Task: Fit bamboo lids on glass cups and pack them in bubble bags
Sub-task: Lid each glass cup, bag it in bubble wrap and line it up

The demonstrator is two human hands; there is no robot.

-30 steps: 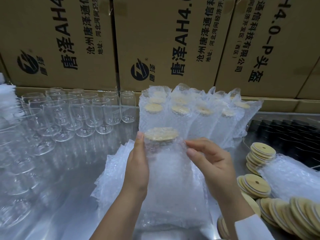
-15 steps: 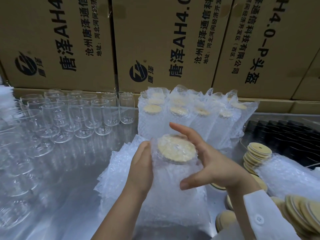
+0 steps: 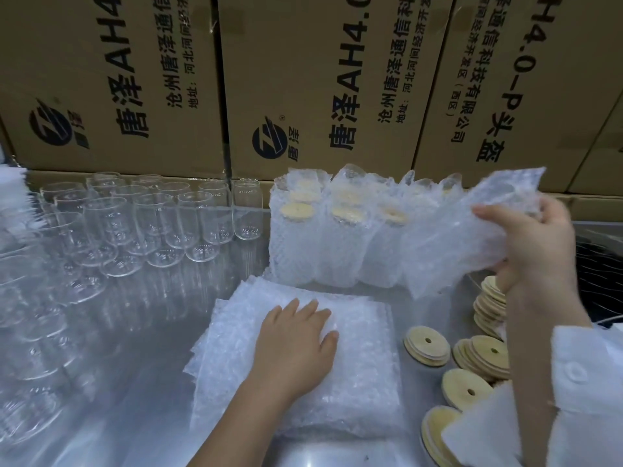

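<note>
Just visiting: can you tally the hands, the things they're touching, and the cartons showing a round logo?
Hands: 2, left hand and right hand
Held bubble bag: 1
Stack of flat bubble bags: 1
Logo cartons: 2
Total: 6

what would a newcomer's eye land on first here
The right hand grips a bubble bag aloft at the right, beside the row of bagged, lidded cups. The left hand rests flat on the stack of empty bags in the middle. Bare glass cups crowd the left; bamboo lids lie at the right.
</note>
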